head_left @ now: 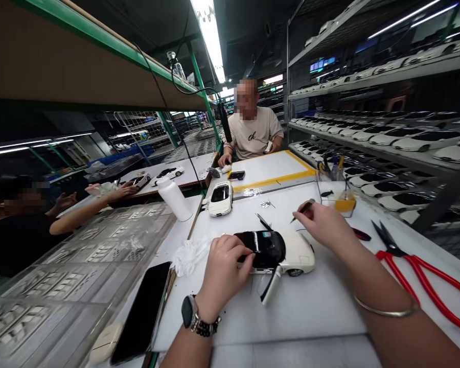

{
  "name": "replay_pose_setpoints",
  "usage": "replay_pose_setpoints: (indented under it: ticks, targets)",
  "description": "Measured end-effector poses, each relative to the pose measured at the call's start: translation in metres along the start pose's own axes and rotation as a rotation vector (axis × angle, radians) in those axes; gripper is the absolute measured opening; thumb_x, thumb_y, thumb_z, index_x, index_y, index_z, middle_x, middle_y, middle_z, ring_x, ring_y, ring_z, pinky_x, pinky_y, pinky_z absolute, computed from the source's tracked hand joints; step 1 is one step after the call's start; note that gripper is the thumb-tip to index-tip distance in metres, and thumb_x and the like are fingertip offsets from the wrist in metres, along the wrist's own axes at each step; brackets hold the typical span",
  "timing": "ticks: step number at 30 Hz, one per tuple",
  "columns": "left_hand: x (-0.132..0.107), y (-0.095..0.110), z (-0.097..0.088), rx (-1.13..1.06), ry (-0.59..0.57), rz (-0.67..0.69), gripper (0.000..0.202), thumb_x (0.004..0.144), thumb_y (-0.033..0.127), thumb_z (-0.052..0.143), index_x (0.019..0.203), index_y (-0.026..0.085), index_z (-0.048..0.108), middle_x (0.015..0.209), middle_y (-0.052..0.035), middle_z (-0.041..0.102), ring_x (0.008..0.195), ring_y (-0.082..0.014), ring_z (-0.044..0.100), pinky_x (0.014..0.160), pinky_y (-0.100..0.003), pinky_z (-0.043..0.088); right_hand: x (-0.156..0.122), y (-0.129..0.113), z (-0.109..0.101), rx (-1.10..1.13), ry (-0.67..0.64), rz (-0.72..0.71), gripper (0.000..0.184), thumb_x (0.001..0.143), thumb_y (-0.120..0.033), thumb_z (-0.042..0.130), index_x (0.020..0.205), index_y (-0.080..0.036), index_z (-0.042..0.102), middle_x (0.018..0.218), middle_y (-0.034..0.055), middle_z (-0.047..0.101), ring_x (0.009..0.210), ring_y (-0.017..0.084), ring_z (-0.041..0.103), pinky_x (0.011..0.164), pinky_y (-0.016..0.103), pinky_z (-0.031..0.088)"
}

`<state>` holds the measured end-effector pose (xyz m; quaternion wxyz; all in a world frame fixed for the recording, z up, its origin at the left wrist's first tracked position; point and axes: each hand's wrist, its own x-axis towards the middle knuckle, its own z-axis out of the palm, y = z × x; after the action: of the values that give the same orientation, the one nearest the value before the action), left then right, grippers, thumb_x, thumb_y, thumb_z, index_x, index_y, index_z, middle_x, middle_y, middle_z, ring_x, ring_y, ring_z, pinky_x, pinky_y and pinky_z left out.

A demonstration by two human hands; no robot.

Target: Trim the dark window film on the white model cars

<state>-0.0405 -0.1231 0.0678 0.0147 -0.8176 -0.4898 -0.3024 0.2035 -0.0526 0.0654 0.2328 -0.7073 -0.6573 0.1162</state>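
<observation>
A white model car [297, 248] with a black roof lies in front of me on the white table, its nose to the right and both doors swung open. My left hand [228, 260] is closed around the car's rear, thumb and forefinger near each other at its side. Above the bonnet's far side, my right hand [325, 225] pinches a thin, dark pointed tool [305, 206], its tip down and apart from the car. Whether this tool is tweezers cannot be made out. The near door [271, 286] sticks out toward me.
Red-handled scissors [394, 250] lie at right, below a tool holder [347, 204]. Another white model car [220, 199] stands farther back. A phone [143, 312], crumpled tissue [187, 255] and white bottle [172, 197] are at left. Two co-workers sit across and left; shelves of model cars [402, 138] line the right.
</observation>
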Motion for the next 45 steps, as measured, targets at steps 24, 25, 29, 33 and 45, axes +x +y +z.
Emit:
replay_pose_setpoints:
  ticks: [24,25,29,33,45]
  targets:
    - [0.001,0.000,-0.001,0.053,-0.005,0.025,0.014,0.083,0.022,0.055,0.074,0.020,0.066,0.076,-0.0025,0.061,0.077,-0.0168,0.054,0.072,-0.035,0.042,0.010,0.003,0.011,-0.103,-0.115,0.283,0.041,0.093,-0.037,0.021,0.117,-0.015,0.045,0.103,0.0164,0.060,0.095,0.029,0.060,0.078,0.043,0.047]
    - [0.001,0.000,-0.002,0.055,-0.006,0.028,0.014,0.083,0.021,0.055,0.074,0.020,0.066,0.076,-0.0024,0.061,0.078,-0.0169,0.054,0.072,-0.035,0.042,0.009,0.003,0.012,-0.102,-0.111,0.279,0.040,0.092,-0.037,0.022,0.116,-0.015,0.045,0.102,0.0161,0.060,0.094,0.029,0.060,0.078,0.043,0.047]
    - [0.000,-0.001,-0.001,0.049,-0.007,0.032,0.013,0.083,0.021,0.055,0.075,0.020,0.066,0.077,-0.0024,0.061,0.078,-0.0170,0.054,0.072,-0.035,0.042,0.007,0.002,0.012,-0.097,-0.069,0.263,0.038,0.091,-0.040,0.027,0.112,-0.015,0.046,0.100,0.0150,0.061,0.091,0.029,0.060,0.076,0.041,0.047]
    - [0.001,-0.001,0.000,0.028,-0.026,0.009,0.013,0.083,0.021,0.055,0.075,0.019,0.066,0.077,-0.0023,0.061,0.079,-0.0175,0.054,0.074,-0.037,0.041,0.004,0.001,0.006,-0.091,-0.021,0.244,0.036,0.091,-0.036,0.022,0.108,-0.018,0.048,0.098,0.0131,0.061,0.089,0.027,0.060,0.074,0.039,0.046]
    - [-0.004,-0.001,0.004,-0.051,0.030,-0.012,0.009,0.078,0.017,0.058,0.071,0.018,0.064,0.077,-0.0031,0.060,0.079,-0.0163,0.052,0.076,-0.036,0.042,0.035,-0.018,0.016,-0.108,-0.068,0.161,0.034,0.084,-0.037,0.030,0.105,-0.018,0.048,0.093,0.0142,0.063,0.079,0.028,0.061,0.066,0.036,0.042]
